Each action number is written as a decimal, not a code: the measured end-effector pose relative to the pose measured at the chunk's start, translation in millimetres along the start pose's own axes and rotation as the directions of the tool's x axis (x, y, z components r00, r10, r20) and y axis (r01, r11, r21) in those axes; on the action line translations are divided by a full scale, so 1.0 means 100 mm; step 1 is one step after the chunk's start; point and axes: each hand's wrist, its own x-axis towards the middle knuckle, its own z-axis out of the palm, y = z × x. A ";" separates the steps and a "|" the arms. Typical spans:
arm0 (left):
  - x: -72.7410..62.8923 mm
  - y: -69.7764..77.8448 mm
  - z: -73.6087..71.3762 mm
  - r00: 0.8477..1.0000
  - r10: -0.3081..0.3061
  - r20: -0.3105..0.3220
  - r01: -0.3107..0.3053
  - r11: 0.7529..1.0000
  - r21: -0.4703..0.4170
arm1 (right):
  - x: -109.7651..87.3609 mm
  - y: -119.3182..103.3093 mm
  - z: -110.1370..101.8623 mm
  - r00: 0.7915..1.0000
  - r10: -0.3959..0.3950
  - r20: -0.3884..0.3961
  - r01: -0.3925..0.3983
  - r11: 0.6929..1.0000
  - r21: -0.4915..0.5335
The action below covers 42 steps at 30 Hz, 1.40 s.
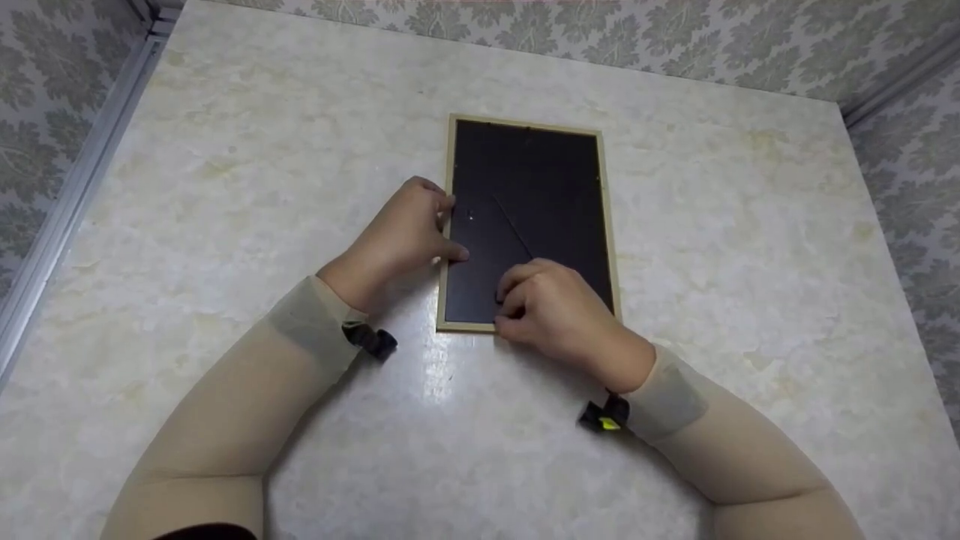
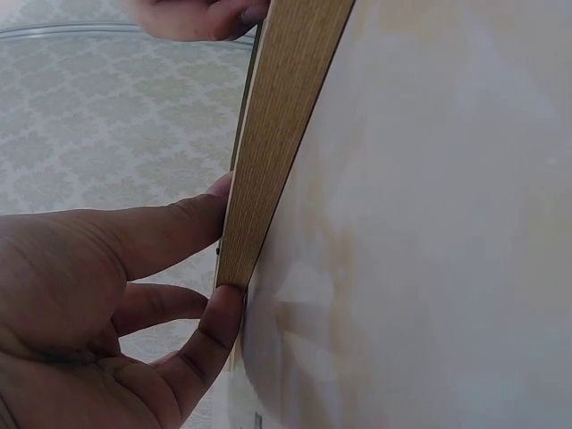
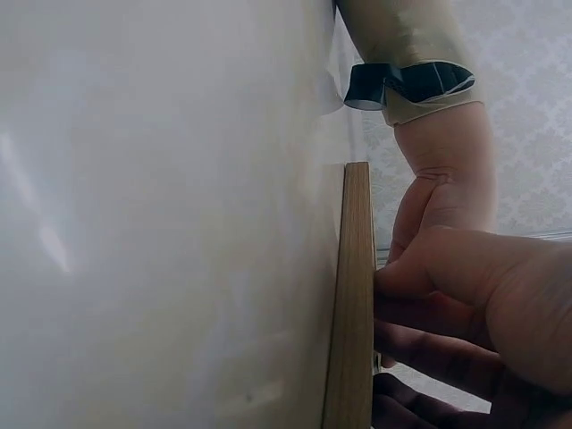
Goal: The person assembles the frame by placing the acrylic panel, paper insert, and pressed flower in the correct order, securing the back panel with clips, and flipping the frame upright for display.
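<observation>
one left hand point(image 1: 401, 232) pinching black-backed frame point(image 1: 551, 180), right hand point(image 1: 562, 311) curled at its near edge, grip unclear

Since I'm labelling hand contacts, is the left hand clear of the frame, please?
No, the left hand holds the frame by its left edge.

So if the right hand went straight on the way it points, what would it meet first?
Likely the left hand, at its thumb, across the dark back of the frame; the right hand's height is unclear.
</observation>
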 end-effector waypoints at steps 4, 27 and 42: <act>0.00 0.00 -0.01 1.000 0.010 -0.002 -0.010 1.000 -0.003 | 0.02 0.01 -0.01 1.000 0.009 0.014 -0.009 1.000 0.018; 0.02 -0.09 0.08 1.000 0.003 -0.007 -0.003 0.999 -0.051 | 0.03 0.18 -0.06 0.879 0.444 0.175 -0.438 0.896 -0.077; 0.03 -0.01 0.01 1.000 -0.002 -0.002 0.002 1.000 0.001 | 0.17 0.13 -0.11 0.844 0.488 0.222 -0.489 0.871 -0.054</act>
